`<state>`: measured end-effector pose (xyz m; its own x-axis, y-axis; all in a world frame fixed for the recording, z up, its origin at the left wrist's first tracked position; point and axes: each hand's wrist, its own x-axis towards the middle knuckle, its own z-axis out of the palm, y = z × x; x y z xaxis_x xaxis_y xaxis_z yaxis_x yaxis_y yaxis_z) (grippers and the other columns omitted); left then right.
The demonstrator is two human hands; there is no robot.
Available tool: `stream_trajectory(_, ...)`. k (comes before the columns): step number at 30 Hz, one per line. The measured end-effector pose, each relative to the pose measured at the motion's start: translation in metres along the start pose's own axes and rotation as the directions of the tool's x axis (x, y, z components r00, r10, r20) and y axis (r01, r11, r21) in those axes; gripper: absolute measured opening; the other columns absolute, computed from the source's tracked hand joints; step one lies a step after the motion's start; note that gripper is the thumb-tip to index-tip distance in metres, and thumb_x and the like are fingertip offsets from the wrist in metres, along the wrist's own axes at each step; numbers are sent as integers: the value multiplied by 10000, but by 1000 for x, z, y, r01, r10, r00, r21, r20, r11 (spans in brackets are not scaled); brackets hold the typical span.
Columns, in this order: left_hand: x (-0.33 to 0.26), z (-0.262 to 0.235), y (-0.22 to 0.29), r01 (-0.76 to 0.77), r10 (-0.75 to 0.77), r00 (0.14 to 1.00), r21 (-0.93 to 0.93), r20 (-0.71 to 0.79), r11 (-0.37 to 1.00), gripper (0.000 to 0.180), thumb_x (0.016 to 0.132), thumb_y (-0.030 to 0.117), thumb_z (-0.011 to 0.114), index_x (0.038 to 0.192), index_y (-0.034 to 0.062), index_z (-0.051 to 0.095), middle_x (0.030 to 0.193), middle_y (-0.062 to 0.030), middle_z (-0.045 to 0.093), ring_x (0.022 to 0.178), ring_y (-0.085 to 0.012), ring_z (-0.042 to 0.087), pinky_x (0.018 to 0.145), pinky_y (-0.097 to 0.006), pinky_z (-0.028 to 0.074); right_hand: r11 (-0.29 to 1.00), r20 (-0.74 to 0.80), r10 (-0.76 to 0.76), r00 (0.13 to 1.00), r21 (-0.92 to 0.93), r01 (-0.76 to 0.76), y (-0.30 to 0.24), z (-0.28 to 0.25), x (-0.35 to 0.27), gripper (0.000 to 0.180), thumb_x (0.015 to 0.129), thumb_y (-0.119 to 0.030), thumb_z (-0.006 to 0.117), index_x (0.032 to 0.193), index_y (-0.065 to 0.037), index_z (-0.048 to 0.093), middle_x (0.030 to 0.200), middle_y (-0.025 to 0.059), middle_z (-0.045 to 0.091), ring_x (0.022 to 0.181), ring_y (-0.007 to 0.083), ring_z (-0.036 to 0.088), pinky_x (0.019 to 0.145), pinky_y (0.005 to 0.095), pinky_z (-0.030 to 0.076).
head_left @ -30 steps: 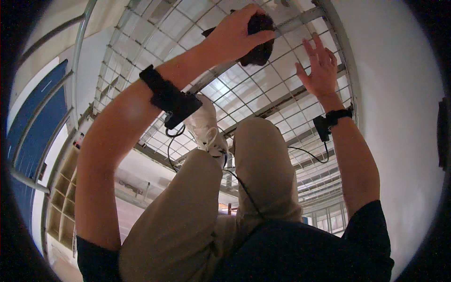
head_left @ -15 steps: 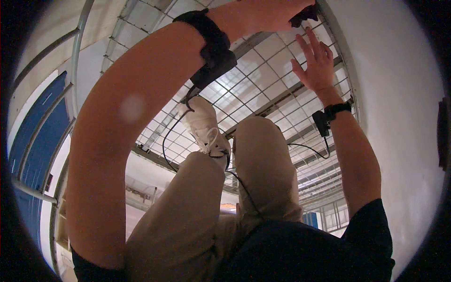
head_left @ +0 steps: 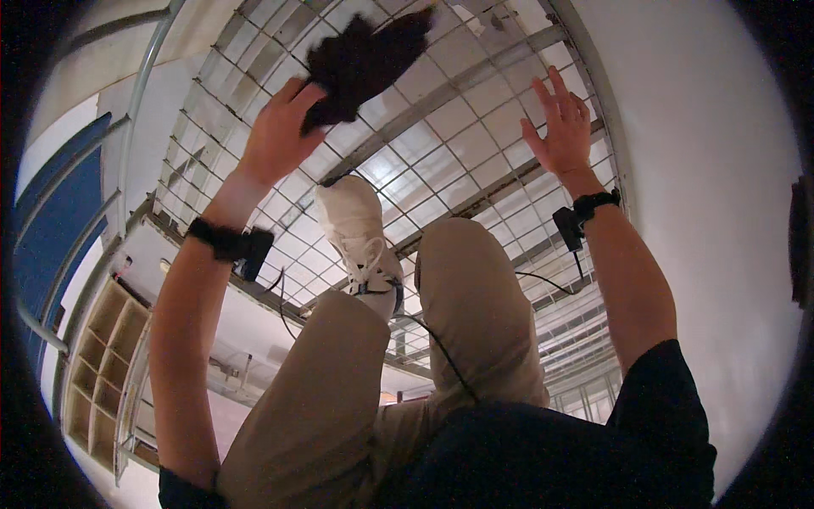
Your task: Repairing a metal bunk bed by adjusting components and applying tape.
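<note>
My left hand (head_left: pixel 284 136) is closed on one end of a crumpled black cloth (head_left: pixel 365 64), which is blurred by motion. The cloth hangs out toward the far side, over a metal wire-mesh bed base (head_left: pixel 424 110). To the right, my right hand (head_left: pixel 564 127) has its fingers spread and holds nothing. It is over the mesh close to the white wall; whether it touches the wires I cannot tell. Each wrist wears a black strap with a small box on it.
Between my arms are my bent knees and a white shoe (head_left: pixel 352 212). A thin black cable (head_left: pixel 441 343) runs over my legs. At left are metal rails (head_left: pixel 131 110), a blue door-like panel (head_left: pixel 64 199) and wooden cubbyhole shelves (head_left: pixel 106 365). The white wall (head_left: pixel 704 212) rises at right.
My left arm has swung back from the far right, beside my right hand, to the left side, drawing the black cloth with it. My right hand stays spread in nearly the same place.
</note>
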<state>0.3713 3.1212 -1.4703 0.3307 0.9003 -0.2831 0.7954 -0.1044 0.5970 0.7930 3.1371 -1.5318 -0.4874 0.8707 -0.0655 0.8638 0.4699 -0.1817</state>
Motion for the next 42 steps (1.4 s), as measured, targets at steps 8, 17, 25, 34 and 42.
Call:
stream_trajectory(8,-184,6,-52,304,-304,952,8,22,953,463,625,-5,672,1059,47,522,1063,-167,523,972,-383,534,801,-433,462,1000,22,-3,1000,-25,3,-11,-4,3,650,831,-385,582,1403,-150,380,1509,89,268,1275,279,411,1026,444,335)
stream_trajectory(17,-305,10,-77,583,-610,792,273,20,766,469,661,25,717,1092,70,537,1073,-149,556,988,-394,541,818,-425,484,1000,-13,1,1000,4,-1,-9,-5,5,608,845,-338,585,1393,-161,390,1492,92,303,1246,270,422,1017,449,298)
stream_trajectory(25,-229,23,-75,561,-583,812,-304,20,770,360,660,93,683,992,19,568,900,-142,605,833,-278,603,761,-371,490,1000,-26,-19,999,-24,19,-6,-4,0,656,838,-380,575,1417,-165,356,1499,89,285,1239,296,435,1016,445,346)
stream_trajectory(34,-20,14,-10,156,-383,861,-541,-336,826,322,739,96,660,1032,14,558,828,-114,624,745,-202,587,707,-313,491,1000,6,-1,1000,-18,1,-9,-7,7,660,836,-387,575,1421,-181,350,1514,72,260,1243,281,438,1018,447,350)
stream_trajectory(42,-32,4,-38,118,-223,842,-236,-492,965,381,682,77,663,1037,9,543,964,-158,577,899,-328,575,806,-358,473,1000,-34,-3,999,-12,3,-10,0,9,602,858,-401,541,1394,-172,393,1492,84,308,1247,276,429,1015,425,305)
